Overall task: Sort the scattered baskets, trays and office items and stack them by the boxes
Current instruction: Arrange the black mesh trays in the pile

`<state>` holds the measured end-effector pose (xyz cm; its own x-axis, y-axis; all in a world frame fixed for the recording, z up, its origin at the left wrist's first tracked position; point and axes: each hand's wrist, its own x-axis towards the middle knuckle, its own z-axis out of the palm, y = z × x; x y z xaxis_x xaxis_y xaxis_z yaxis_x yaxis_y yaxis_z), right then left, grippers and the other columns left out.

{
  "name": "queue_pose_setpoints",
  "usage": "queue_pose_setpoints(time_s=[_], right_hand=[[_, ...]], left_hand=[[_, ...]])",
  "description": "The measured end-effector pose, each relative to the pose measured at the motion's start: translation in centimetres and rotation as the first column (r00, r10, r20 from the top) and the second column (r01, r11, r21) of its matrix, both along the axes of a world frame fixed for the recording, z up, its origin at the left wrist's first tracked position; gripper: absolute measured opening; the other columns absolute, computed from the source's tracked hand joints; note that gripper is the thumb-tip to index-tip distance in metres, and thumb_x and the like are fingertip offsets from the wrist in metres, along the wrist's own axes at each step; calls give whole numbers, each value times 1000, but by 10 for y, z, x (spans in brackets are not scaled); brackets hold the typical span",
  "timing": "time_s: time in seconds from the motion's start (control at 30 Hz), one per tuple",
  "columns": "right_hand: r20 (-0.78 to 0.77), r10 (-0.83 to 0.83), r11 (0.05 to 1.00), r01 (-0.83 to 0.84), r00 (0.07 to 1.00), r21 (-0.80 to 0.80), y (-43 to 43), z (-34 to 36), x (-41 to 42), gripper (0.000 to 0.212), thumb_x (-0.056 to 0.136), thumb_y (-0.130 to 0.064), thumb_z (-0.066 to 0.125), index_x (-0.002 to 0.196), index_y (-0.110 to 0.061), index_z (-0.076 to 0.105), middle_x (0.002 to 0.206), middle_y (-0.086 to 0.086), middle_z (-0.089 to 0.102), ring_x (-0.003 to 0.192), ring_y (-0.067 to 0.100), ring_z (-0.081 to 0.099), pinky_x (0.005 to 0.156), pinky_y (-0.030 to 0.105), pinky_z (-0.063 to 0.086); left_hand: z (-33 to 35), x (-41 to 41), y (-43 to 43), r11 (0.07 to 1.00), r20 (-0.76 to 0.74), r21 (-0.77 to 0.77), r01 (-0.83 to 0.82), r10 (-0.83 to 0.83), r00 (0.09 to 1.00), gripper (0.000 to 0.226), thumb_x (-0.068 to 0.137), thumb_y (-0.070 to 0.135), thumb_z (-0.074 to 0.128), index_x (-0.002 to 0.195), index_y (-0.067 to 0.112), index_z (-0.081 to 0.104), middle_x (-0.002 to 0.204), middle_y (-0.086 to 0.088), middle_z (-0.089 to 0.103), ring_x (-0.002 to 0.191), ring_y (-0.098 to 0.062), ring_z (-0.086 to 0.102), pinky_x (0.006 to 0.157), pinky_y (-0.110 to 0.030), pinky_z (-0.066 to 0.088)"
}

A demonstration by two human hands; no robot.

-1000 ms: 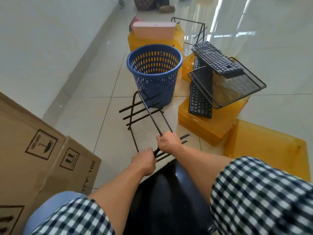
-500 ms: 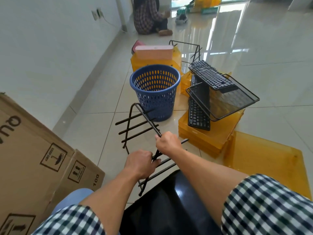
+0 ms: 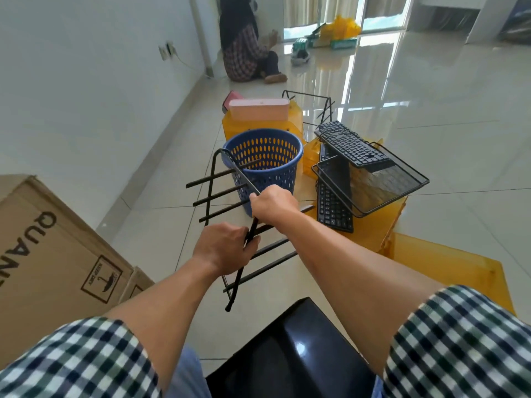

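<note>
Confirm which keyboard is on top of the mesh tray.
The farther keyboard, resting across the mesh tray at its rim. The nearer keyboard lies lower, under that tray.

We've got a short-sleeved checked shirt on, gingham style: small squares of white and dark navy with a bit of green mixed in. The left sleeve (image 3: 71, 360) and the right sleeve (image 3: 459, 346) both end well up the arm, so our forearms are bare all the way down to the left hand (image 3: 224, 248) and the right hand (image 3: 273, 203). Low between the sleeves there's some light blue fabric (image 3: 189, 374), maybe our trousers, can't really tell.
</note>
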<state>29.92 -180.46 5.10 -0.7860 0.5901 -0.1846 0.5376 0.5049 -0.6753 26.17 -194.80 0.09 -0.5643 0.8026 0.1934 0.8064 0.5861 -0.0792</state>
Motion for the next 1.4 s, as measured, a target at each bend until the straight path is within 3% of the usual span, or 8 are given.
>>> queue_pose_setpoints(time_s=[0.2, 0.4, 0.77, 0.97, 1.07, 1.13, 1.27, 1.4], right_hand=[[40, 137, 990, -138, 990, 25, -14, 67, -11, 21, 96, -19, 47, 91, -10, 65, 42, -6, 61, 62, 15, 67, 72, 36, 58], [-99, 104, 994, -102, 990, 29, -26, 104, -19, 30, 99, -24, 43, 97, -8, 68, 57, -1, 70, 66, 17, 68, 73, 37, 60], [-302, -5, 975, -62, 953, -212, 8, 166, -1, 24, 101, -23, 47, 90, -8, 62, 95, 10, 73, 90, 26, 71, 83, 44, 59], [-427, -141, 987, 96, 893, -125, 53, 186, 27, 24, 99, -25, 49, 82, -12, 59, 87, 8, 71, 87, 26, 70, 86, 43, 59], [-436, -260, 965, 248, 861, -86, 86, 164, 49, 25, 97, -30, 49, 82, -15, 61, 84, 5, 68, 81, 25, 67, 69, 35, 54], [-425, -342, 936, 344, 838, -73, 107, 143, 67, 28, 97, -34, 50, 75, -18, 59, 77, 1, 64, 79, 22, 64, 59, 30, 43], [-445, -513, 842, 530, 734, -96, 145, 101, 106, 33, 100, -42, 51, 92, -15, 68, 85, 0, 66, 88, 23, 65, 73, 33, 47], [-451, -629, 735, 673, 633, -83, 175, 61, 149, 34, 103, -41, 49, 91, -16, 68, 73, -4, 59, 77, 19, 59, 69, 32, 41]], left_hand=[[51, -18, -16, 993, -41, 78, 91, -88, 995, 39, 94, 49, 42, 61, 30, 33, 58, 3, 61, 53, -24, 58, 51, -30, 40], [96, -29, -22, 997, -137, 41, 73, -66, 988, 42, 98, 45, 46, 60, 30, 36, 50, 11, 42, 46, -16, 45, 52, -29, 39], [184, -38, 11, 945, -335, -48, 325, -321, 886, 46, 93, 46, 43, 52, 33, 25, 44, 11, 36, 35, -9, 31, 44, -23, 29], [202, -26, 71, 929, -400, -12, 371, -344, 850, 47, 98, 45, 49, 54, 32, 35, 45, 12, 38, 36, -9, 35, 44, -21, 31], [184, -8, 111, 932, -366, -9, 362, -340, 866, 48, 98, 50, 48, 58, 31, 31, 51, 7, 45, 45, -20, 46, 49, -29, 40], [165, 9, 137, 918, -362, 17, 396, -364, 858, 43, 97, 52, 47, 63, 29, 35, 57, 4, 54, 48, -19, 47, 49, -28, 35], [124, 49, 187, 918, -342, 20, 395, -365, 866, 35, 99, 55, 43, 83, 26, 54, 76, 1, 63, 61, -17, 52, 52, -29, 34], [95, 91, 227, 906, -252, 46, 420, -396, 883, 39, 99, 55, 43, 97, 21, 63, 86, 0, 66, 73, -19, 62, 57, -31, 42]])
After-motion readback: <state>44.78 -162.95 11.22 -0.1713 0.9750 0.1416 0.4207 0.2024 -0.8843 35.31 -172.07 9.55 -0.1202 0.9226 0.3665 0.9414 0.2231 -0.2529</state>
